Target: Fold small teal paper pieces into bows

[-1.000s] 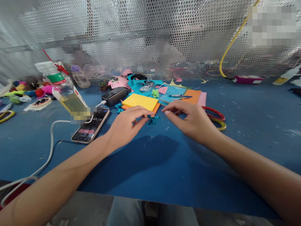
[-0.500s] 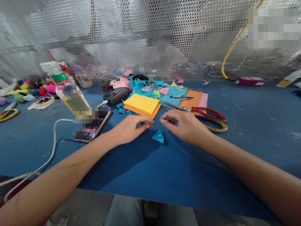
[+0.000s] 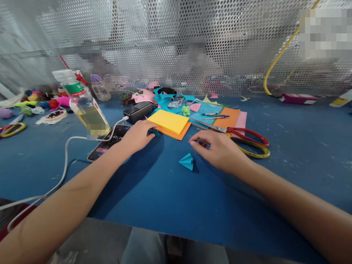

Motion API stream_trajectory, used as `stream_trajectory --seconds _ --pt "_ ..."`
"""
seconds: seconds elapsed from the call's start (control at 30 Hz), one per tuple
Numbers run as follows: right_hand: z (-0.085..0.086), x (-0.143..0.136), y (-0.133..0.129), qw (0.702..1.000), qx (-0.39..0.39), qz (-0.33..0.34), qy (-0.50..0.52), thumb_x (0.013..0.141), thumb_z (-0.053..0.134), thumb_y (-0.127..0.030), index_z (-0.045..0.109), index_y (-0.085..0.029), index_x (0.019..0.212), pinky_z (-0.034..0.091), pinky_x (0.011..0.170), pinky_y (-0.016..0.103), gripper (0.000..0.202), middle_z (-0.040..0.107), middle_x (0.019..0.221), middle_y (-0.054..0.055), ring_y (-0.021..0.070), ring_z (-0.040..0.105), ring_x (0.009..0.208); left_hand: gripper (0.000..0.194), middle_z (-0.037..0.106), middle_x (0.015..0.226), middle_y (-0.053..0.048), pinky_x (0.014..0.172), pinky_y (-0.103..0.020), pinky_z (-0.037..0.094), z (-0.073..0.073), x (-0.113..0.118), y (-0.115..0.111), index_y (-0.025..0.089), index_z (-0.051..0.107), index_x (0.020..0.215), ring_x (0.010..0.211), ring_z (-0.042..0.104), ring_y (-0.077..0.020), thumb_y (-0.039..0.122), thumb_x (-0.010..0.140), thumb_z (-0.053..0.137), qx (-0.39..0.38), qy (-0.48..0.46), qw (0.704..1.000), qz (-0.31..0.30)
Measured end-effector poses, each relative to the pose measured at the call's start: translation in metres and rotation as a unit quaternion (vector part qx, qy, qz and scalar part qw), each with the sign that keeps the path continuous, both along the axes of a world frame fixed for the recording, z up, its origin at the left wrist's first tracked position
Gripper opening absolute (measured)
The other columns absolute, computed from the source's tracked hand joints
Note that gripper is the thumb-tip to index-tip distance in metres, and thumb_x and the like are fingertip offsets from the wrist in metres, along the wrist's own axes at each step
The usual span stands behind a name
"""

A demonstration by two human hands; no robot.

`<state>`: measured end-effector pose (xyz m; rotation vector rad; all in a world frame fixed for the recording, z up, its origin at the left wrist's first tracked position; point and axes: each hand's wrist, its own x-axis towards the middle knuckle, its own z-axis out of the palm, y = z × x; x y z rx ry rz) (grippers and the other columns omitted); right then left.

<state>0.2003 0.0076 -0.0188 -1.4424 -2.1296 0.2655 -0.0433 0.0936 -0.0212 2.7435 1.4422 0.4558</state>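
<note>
My left hand (image 3: 139, 136) reaches to the small folded blue paper pieces (image 3: 155, 132) beside the yellow paper stack. Its thumb and fingers are apart; the fingertips partly cover the pieces, and no grip on them shows. My right hand (image 3: 221, 148) rests over the table with loosely curled fingers and nothing visible in them. A folded blue paper cone (image 3: 187, 161) lies just in front of it, untouched. Square yellow paper sheets (image 3: 168, 121) lie on orange paper (image 3: 183, 134) between and beyond the hands. Scissors (image 3: 249, 137) with red and yellow handles lie behind my right hand.
A phone (image 3: 96, 153) lies under my left forearm, next to a tilted bottle (image 3: 90, 119). A white cable (image 3: 66, 157) runs to a black box (image 3: 138, 112). Paper scraps (image 3: 167, 99) and a pen (image 3: 216, 115) lie behind. A perforated metal screen (image 3: 154, 36) closes off the back.
My left hand has moved left, away from the blue cone, to the small blue pieces. My right hand has stayed almost in place. The cone still lies on the table.
</note>
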Motion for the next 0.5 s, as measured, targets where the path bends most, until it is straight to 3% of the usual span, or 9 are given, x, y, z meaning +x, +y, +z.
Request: stream_trajectory --seconds 0.13,0.27,0.37,0.5 --pt "0.0 0.0 -0.002 1.0 0.009 0.009 0.019 0.082 0.05 -0.024 0.063 -0.018 0.08 0.043 0.063 0.027 0.014 0.066 0.079 0.003 0.0154 0.058 0.069 0.016 0.067 0.1 -0.01 0.091 -0.042 0.043 0.004 0.005 -0.001 0.014 0.068 0.089 0.1 0.057 -0.0252 0.021 0.077 0.06 -0.003 -0.032 0.999 -0.019" --pt "0.003 -0.006 -0.007 0.994 0.026 0.043 0.098 0.083 0.053 -0.028 0.061 -0.018 0.089 0.046 0.064 0.027 0.014 0.065 0.084 0.002 0.0137 0.058 0.07 0.022 0.068 0.1 -0.007 0.077 -0.032 0.05 0.014 0.019 -0.02 0.017 0.065 0.098 0.086 0.063 -0.0174 0.03 0.082 0.056 -0.008 -0.115 0.993 -0.021" --pt "0.005 -0.011 -0.013 0.986 0.055 0.059 0.146 0.077 0.063 -0.032 0.057 -0.018 0.102 0.049 0.066 0.027 0.029 0.062 0.094 0.004 0.0139 0.058 0.075 0.029 0.071 0.09 -0.006 0.069 -0.027 0.052 0.021 0.033 -0.042 0.015 0.066 0.098 0.075 0.065 -0.0149 0.026 0.072 0.068 -0.067 -0.29 0.952 -0.072" --pt "0.004 -0.015 -0.018 0.977 0.096 0.078 0.171 0.076 0.066 -0.029 0.055 -0.02 0.106 0.05 0.067 0.026 0.034 0.061 0.098 0.003 0.0124 0.057 0.076 0.026 0.072 0.088 -0.004 0.071 -0.023 0.054 0.024 0.044 -0.062 0.015 0.066 0.096 0.076 0.066 -0.0136 0.019 0.071 0.068 -0.08 -0.347 0.924 -0.14"
